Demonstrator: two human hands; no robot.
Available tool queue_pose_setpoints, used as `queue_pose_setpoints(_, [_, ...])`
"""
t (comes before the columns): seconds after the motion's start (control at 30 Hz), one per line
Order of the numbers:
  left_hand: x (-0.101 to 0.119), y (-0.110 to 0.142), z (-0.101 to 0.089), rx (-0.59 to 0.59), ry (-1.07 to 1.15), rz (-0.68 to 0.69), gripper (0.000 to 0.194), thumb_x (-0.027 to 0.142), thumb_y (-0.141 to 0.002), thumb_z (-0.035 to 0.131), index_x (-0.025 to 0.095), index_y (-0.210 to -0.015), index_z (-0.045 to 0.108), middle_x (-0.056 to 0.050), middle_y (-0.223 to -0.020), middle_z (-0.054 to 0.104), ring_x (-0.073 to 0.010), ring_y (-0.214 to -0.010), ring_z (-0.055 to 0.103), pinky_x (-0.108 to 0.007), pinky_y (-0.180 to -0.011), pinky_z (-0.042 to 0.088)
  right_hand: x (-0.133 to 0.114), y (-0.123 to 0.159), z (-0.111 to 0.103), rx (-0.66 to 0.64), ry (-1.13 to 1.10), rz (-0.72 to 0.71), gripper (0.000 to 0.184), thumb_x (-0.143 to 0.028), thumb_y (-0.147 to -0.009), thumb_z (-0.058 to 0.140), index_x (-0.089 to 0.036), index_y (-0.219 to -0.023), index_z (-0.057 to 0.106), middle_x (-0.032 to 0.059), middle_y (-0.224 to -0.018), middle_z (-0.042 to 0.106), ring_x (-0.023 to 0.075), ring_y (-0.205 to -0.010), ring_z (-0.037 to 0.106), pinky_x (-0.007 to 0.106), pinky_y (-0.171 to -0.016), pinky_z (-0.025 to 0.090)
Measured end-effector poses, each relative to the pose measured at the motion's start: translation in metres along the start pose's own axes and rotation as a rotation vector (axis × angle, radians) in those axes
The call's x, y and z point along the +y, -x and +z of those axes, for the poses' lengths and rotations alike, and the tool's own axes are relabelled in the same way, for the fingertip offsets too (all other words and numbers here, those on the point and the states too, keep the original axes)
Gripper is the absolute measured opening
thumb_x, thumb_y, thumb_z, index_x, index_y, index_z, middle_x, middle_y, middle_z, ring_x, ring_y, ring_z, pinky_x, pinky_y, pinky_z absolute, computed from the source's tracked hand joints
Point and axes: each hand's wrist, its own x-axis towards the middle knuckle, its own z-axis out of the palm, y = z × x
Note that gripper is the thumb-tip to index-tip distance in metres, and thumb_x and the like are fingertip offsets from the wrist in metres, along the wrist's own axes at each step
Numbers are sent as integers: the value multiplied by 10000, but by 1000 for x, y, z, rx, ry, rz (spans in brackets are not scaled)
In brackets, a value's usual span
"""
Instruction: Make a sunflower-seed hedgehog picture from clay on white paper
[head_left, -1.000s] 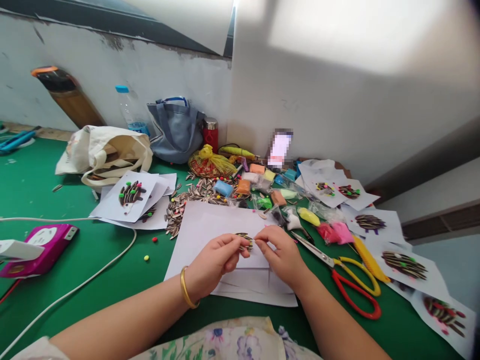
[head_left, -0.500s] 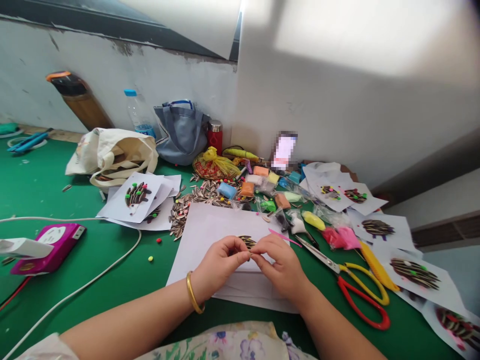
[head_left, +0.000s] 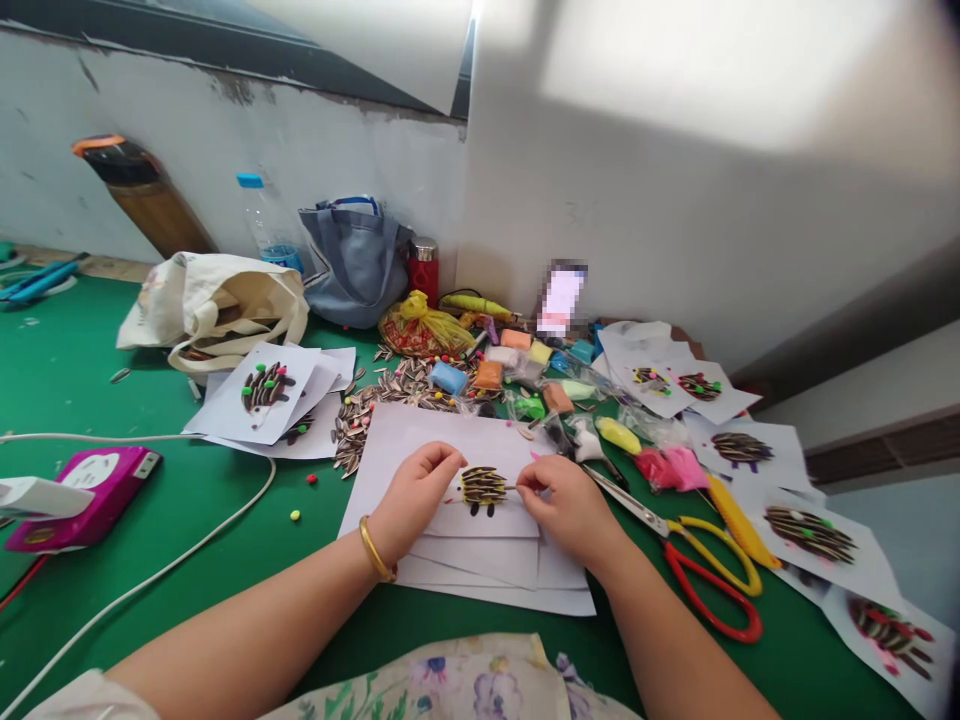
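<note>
A small hedgehog picture (head_left: 484, 486) of striped sunflower seeds on a yellow base, with black oval feet, lies on white paper (head_left: 427, 430). My right hand (head_left: 562, 505) pinches a sunflower seed (head_left: 512, 488) at the picture's right side, thumb and forefinger closed on it. To the left, my left hand (head_left: 420, 490) rests over the paper, its thumb and forefinger brought together beside the hedgehog's head. Whether anything is between those fingertips is hidden. More white sheets lie beneath the picture.
Loose sunflower seeds (head_left: 390, 395) and bagged coloured clay (head_left: 489, 376) lie behind the paper. Open scissors (head_left: 697, 550) are right of my right hand. Finished hedgehog sheets (head_left: 810, 535) line the right edge, others (head_left: 264, 390) the left. A white cable (head_left: 187, 540) crosses the left.
My hands have drawn apart from their shared pinch, the left going left and the right staying on the right with the seed. The hedgehog picture is now uncovered between them.
</note>
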Motion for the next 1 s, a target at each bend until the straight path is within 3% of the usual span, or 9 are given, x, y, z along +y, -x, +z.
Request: queue_pose_setpoints(1.0, [-3, 1, 3, -28, 36, -30, 272, 445, -815, 585, 177, -795, 625, 33, -659, 519, -106, -568, 411, -232, -546, 355, -7, -2, 14, -15, 267, -60, 115, -141, -831, 612, -189, -729, 631, 18, -755, 646, 175, -763, 562, 300, -728, 336])
